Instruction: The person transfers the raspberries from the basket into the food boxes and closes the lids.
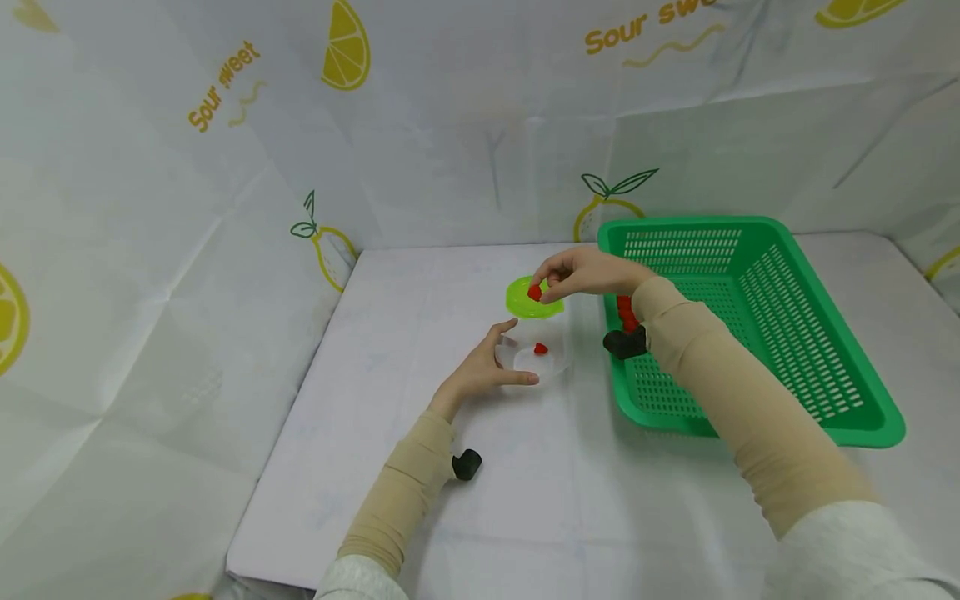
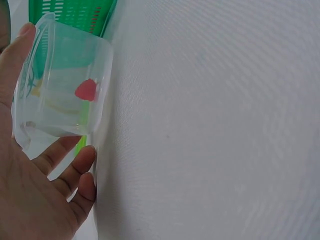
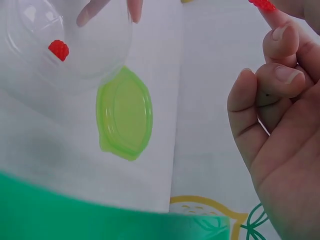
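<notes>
My left hand (image 1: 480, 367) holds a clear plastic container (image 2: 65, 60) at its side, thumb and fingers spread around it. Inside lies one red raspberry (image 2: 86, 90), resting at the bottom. Above and behind the container, my right hand (image 1: 592, 271) pinches another raspberry (image 1: 535, 292) between thumb and index finger; in the right wrist view only a bit of that berry shows at the top edge. A lime-green lid (image 3: 125, 115) lies flat on the table just beyond the container, partly below the right hand in the head view.
A large green plastic basket (image 1: 690, 222) stands on the right, under my right forearm. More red raspberries (image 1: 627, 314) sit along its left inner side. White cloth (image 1: 420, 308) covers the table, and a lemon-printed sheet (image 1: 465, 125) hangs behind it.
</notes>
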Tool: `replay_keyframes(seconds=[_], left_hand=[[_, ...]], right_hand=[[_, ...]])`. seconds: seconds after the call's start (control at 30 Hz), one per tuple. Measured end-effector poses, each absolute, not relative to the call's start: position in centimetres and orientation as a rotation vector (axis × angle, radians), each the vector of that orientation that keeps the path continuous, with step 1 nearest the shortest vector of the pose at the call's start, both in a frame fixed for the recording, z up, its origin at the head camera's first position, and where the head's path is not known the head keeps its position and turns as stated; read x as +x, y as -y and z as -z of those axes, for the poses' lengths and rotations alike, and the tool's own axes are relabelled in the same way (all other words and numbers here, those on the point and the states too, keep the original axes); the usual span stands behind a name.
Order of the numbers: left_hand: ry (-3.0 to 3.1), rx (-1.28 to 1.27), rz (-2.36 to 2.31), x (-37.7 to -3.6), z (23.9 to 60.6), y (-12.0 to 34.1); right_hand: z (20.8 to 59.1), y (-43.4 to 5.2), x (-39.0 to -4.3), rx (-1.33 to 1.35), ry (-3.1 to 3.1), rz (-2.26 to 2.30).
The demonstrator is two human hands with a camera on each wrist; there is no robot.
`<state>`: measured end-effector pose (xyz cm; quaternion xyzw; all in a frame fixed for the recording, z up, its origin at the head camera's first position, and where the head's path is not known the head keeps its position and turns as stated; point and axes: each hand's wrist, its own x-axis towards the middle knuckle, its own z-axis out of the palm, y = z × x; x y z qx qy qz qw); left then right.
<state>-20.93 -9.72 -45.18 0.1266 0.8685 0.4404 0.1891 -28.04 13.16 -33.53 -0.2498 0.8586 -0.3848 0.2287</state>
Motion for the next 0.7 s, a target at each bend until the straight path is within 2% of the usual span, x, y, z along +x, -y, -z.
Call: replay_keyframes(seconds=[0.7], left_hand=[[-2.410,0.361,-1.270,-21.1,45.4,10.0]], right_hand=[[36.3,-11.6,-29.5,-0.605,-2.270,1.071]])
